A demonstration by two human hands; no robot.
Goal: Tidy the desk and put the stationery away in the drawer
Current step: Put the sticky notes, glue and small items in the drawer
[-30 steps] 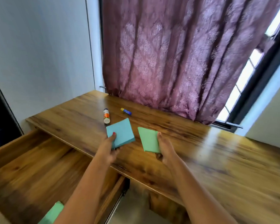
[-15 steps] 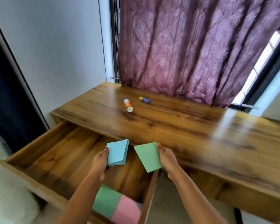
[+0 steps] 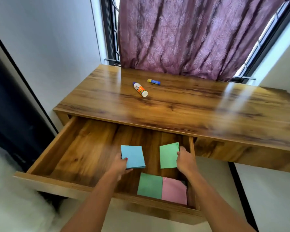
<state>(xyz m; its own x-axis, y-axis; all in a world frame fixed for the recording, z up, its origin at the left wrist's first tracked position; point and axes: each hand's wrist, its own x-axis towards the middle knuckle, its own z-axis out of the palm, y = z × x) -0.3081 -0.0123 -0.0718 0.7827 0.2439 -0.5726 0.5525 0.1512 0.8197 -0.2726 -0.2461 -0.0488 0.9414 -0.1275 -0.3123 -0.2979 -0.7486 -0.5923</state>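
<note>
Placement matters most at this step: we judge that both held pads should go down flat on the floor of the open drawer [image 3: 60,153] rather than be dropped, so the sheets do not fan out or curl. Working from the left, we would lower the blue pad [image 3: 133,156] onto bare wood, squared to the dark green pad [image 3: 150,188] and the pink pad [image 3: 174,190], which lie side by side and touching in the drawer's front right corner. The light green pad [image 3: 168,155] then goes down just beside the blue one, near the right wall. Our left hand [image 3: 120,164] grips the blue pad at its lower left corner, thumb on top and the other fingers beneath it, out of sight. Our right hand [image 3: 185,160] pinches the light green pad along its right edge, fingers curled onto it. Both pads are over the drawer's middle; we cannot tell whether either touches the floor. On the desk [image 3: 199,108], well apart from our hands, a large glue stick [image 3: 140,89] and a small glue stick [image 3: 153,81] lie on their sides near each other, not yet put away.
</note>
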